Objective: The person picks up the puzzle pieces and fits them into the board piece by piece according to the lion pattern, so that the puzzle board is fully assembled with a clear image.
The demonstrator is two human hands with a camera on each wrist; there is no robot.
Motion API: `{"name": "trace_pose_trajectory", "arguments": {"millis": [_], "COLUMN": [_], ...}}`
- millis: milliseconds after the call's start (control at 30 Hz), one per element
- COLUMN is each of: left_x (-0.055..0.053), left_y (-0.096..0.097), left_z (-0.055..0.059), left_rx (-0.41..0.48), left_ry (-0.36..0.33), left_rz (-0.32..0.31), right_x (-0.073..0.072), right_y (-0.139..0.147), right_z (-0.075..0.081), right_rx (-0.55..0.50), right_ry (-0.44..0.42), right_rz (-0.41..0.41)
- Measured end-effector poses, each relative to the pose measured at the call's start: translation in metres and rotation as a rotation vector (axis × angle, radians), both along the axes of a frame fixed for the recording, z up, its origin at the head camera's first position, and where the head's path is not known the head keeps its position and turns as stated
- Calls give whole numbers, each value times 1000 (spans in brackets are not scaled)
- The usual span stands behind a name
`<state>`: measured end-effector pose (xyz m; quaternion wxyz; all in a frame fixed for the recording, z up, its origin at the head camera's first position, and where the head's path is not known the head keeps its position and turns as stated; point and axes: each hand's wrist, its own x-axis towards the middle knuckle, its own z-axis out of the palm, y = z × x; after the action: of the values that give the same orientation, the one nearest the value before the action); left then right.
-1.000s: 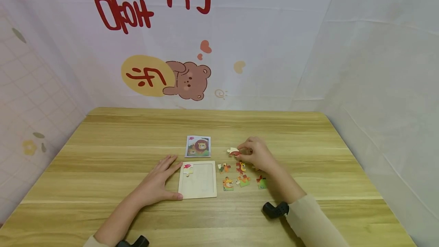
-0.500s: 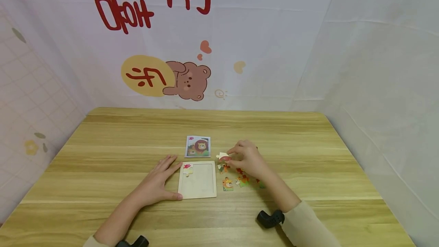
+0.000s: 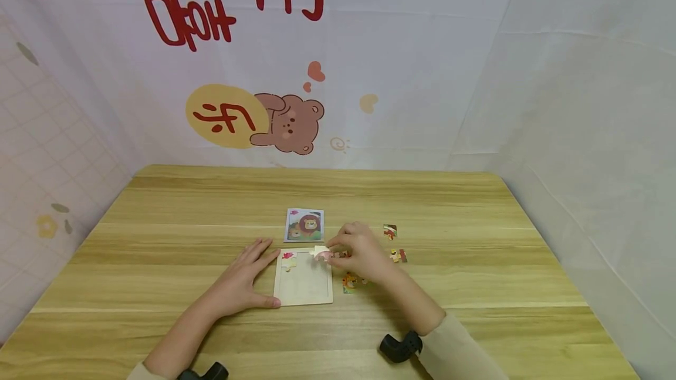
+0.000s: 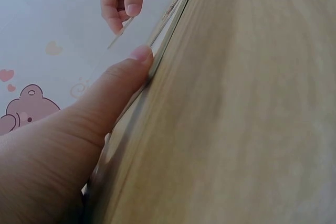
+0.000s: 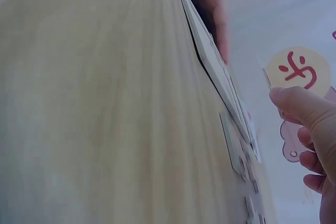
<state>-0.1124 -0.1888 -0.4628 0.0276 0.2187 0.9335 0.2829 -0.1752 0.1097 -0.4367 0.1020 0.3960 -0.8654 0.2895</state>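
My left hand (image 3: 237, 286) lies spread at the left side of a shallow wooden puzzle tray (image 3: 303, 286). Its thumb touches the lower left corner and its forefinger reaches the upper left corner. One puzzle piece with a pink shape (image 3: 289, 258) sits in the tray's upper left corner. My right hand (image 3: 364, 254) pinches another puzzle piece (image 3: 320, 252), cream and reddish, between thumb and fingers over the tray's upper right corner. In the right wrist view that piece (image 5: 269, 80) is seen edge-on, raised above the tray (image 5: 218, 74).
Right of the tray lie several loose puzzle pieces, among them a lion-face piece (image 3: 350, 282), one at the back (image 3: 390, 231) and a yellow-red one (image 3: 398, 255); my right hand partly covers others. Behind the tray lies a lion picture card (image 3: 304, 226). A printed cloth (image 3: 412, 75) hangs beyond the table.
My right hand has carried the pinched puzzle piece leftward and a little nearer, from the loose pieces to over the tray's upper right corner. The left hand and tray have stayed put.
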Motion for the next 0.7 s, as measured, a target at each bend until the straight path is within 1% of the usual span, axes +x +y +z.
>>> {"name": "trace_pose_trajectory", "arguments": {"millis": [200, 433, 700], "left_x": [0, -1, 0], "left_y": [-1, -1, 0], "left_z": [0, -1, 2], "left_rx": [-7, -9, -8], "left_ry": [6, 14, 7], "left_rz": [-1, -6, -7], "right_x": [3, 2, -2], "right_y": [-14, -27, -34], "right_z": [1, -4, -10], "right_rx": [17, 50, 80], "right_ry": [-58, -42, -35], "right_rz": [25, 21, 9]}}
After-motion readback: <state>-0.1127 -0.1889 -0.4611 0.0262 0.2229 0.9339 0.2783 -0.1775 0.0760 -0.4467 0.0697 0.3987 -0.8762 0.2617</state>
